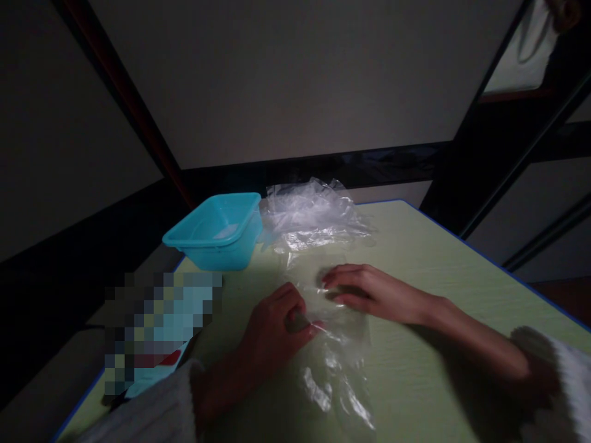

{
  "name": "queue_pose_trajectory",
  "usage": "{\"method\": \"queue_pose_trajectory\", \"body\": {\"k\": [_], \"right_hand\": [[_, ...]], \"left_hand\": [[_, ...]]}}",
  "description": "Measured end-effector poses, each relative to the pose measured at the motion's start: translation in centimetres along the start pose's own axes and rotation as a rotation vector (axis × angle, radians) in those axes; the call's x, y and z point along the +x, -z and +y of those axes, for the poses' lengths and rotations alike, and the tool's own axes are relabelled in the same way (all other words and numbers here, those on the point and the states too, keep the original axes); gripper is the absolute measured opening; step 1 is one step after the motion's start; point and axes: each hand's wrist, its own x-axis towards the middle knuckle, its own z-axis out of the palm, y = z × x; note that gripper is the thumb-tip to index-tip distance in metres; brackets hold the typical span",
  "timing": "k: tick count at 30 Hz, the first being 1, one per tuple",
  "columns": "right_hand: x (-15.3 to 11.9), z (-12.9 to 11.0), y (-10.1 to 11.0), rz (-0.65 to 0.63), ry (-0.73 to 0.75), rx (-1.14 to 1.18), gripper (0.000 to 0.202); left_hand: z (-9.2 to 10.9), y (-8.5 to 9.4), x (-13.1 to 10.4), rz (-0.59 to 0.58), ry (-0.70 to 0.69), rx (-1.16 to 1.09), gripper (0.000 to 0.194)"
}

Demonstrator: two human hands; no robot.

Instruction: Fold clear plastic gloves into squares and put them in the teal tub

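A clear plastic bag (337,369) lies flat and wrinkled on the pale green table, running from the middle down to the near edge of the view. My left hand (281,317) rests on its left side, with the fingers curled and the thumb stretched over the film; whether it pinches the plastic is hard to make out. My right hand (369,289) lies over the bag's upper right part, fingers apart. Beyond both hands sits a crumpled heap of clear plastic bags (318,209).
A turquoise basin (217,237) with something pale inside stands at the table's back left. Below it, at the left edge, is a partly pixelated light-blue item (157,369) with a red patch. The table (415,240) has a blue edge; panels rise behind it.
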Motion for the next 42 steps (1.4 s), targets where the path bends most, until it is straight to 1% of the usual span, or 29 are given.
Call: {"method": "queue_pose_trajectory", "body": {"k": [2, 5, 8, 10, 14, 17, 19, 22, 24, 26, 28, 30, 32, 33, 35, 37, 38, 39, 40, 42], "right_hand": [[0.0, 0.4, -0.4, -0.042, 0.020, -0.065, 0.034], [-0.1, 0.7, -0.6, -0.124, -0.001, -0.192, 0.057], [-0.2, 0.5, -0.4, -0.217, -0.089, -0.306, 0.074], [-0.4, 0.2, -0.2, -0.269, -0.153, -0.335, 0.081], [-1.0, -0.1, 0.3, -0.300, -0.248, -0.343, 0.096], [-1.4, -0.2, 0.4, -0.317, -0.303, -0.341, 0.105], [-1.6, -0.3, 0.4, -0.347, -0.330, -0.335, 0.110], [-1.8, -0.3, 0.3, -0.367, -0.344, -0.313, 0.115], [-1.9, -0.3, 0.4, -0.364, -0.326, -0.288, 0.117], [-1.9, -0.2, 0.6, -0.329, -0.291, -0.261, 0.111], [-1.8, 0.1, 0.9, -0.235, -0.236, -0.268, 0.092], [-1.6, 0.6, 1.1, -0.138, -0.169, -0.317, 0.071], [-1.3, 1.3, 1.0, -0.098, -0.110, -0.369, 0.062], [-1.3, 1.7, 0.9, -0.101, -0.096, -0.388, 0.061], [-1.2, 2.4, 0.7, -0.115, -0.093, -0.416, 0.064], [-1.3, 2.8, 0.6, -0.114, -0.095, -0.435, 0.067], [-1.3, 2.8, 0.6, -0.096, -0.092, -0.438, 0.066], [-1.4, 2.7, 0.8, -0.070, -0.086, -0.436, 0.062], [-1.4, 2.5, 1.0, -0.040, -0.078, -0.433, 0.056], [-1.4, 2.0, 1.5, 0.011, -0.067, -0.428, 0.045]], "left_hand": [[0.1, 0.0, 0.0, 0.026, 0.000, 0.010, 0.029], [0.2, 0.0, 0.0, 0.064, -0.017, 0.045, 0.026], [0.3, 0.1, 0.0, 0.091, -0.035, 0.090, 0.018], [0.2, 0.3, 0.0, 0.102, -0.045, 0.113, 0.015], [0.1, 0.9, -0.1, 0.134, -0.072, 0.174, 0.032], [0.0, 1.5, -0.1, 0.169, -0.030, 0.233, 0.038], [-0.2, 1.8, 0.0, 0.161, 0.029, 0.255, 0.041], [-0.4, 2.2, 0.2, 0.099, 0.102, 0.287, 0.044], [-0.6, 2.4, 0.3, 0.062, 0.128, 0.297, 0.046], [-0.6, 2.6, 0.3, 0.044, 0.142, 0.284, 0.048], [-0.5, 2.7, 0.1, 0.052, 0.100, 0.261, 0.049], [-0.3, 2.7, -0.1, 0.088, -0.024, 0.265, 0.045], [-0.2, 2.6, -0.4, 0.096, -0.185, 0.303, 0.042], [-0.2, 2.4, -0.5, 0.066, -0.252, 0.321, 0.042], [-0.2, 2.1, -0.7, -0.072, -0.339, 0.331, 0.045], [0.0, 1.8, -0.8, -0.243, -0.366, 0.304, 0.049], [0.0, 1.8, -0.9, -0.308, -0.356, 0.290, 0.050], [0.1, 1.8, -0.8, -0.349, -0.339, 0.278, 0.050], [0.2, 1.9, -0.8, -0.365, -0.317, 0.266, 0.048], [0.3, 2.1, -0.7, -0.326, -0.280, 0.246, 0.039]]}}
